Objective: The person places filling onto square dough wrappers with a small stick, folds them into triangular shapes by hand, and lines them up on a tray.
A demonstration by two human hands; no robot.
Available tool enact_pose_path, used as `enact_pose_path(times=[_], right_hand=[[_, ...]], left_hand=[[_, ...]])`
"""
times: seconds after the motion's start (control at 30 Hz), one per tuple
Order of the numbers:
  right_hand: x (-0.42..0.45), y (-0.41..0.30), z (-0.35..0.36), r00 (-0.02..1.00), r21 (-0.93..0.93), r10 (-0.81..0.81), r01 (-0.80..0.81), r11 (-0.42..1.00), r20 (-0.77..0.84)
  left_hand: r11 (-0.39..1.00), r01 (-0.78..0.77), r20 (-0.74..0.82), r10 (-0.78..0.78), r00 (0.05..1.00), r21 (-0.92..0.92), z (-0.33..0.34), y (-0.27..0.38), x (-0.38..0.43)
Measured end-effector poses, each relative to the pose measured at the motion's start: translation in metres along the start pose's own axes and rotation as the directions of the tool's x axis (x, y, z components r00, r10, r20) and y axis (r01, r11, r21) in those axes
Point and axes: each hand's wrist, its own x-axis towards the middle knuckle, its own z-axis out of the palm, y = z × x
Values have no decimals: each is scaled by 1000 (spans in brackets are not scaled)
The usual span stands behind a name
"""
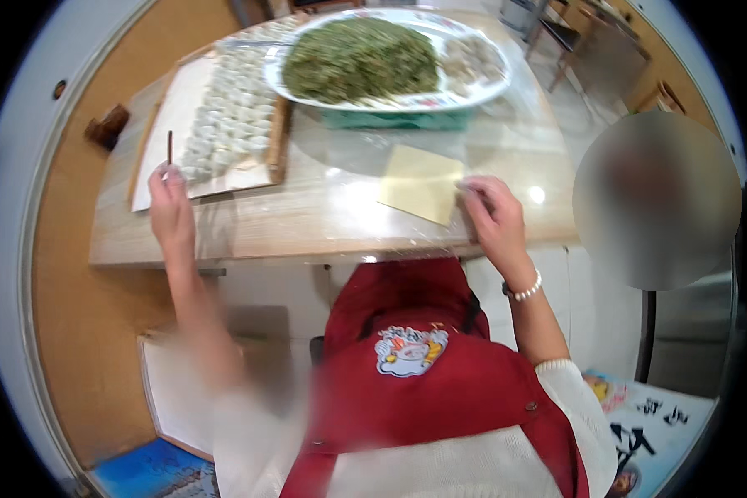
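Note:
My left hand [172,194] is at the left, over the near end of the wooden tray [180,112], with a thin dark stick [170,147] held upright between thumb and fingers. Folded wontons [230,115] lie in several close rows on the tray beside it. A square yellowish dough wrapper [420,183] lies flat on the table; whether it is one sheet or a stack I cannot tell. My right hand [495,208] is at its right corner, fingers bent and tips at the edge. Whether they pinch the wrapper is unclear.
A large oval plate [386,103] carries chopped green filling [358,59] and a pile of pale shrimp [472,59]. It rests on a green container [395,119]. A metal utensil handle [255,43] sticks out leftward. A chair [604,59] stands beyond the table [324,236].

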Motion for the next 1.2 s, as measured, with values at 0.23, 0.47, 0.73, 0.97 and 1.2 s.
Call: enact_pose_path(times=[0.23, 0.47, 0.73, 0.97, 1.2], right_hand=[[-5, -1, -5, 958, -108, -252, 267, 958, 136], [6, -3, -4, 918, -201, -348, 384, 901, 190], [29, 6, -1, 925, -71, -282, 309, 949, 256], [4, -19, 12, 928, -185, -352, 370, 910, 126], [4, -23, 12, 966, -152, -231, 247, 957, 113]], left_hand=[[897, -23, 373, 207, 904, -442, 58, 89, -65], [850, -173, 415, 408, 813, -497, 82, 145, -102], [818, -75, 406, 361, 839, -571, 80, 141, -99], [766, -600, -10, 615, 789, -232, 73, 189, -57], [584, -791, -211, 809, 548, 183, 86, 202, -13]])
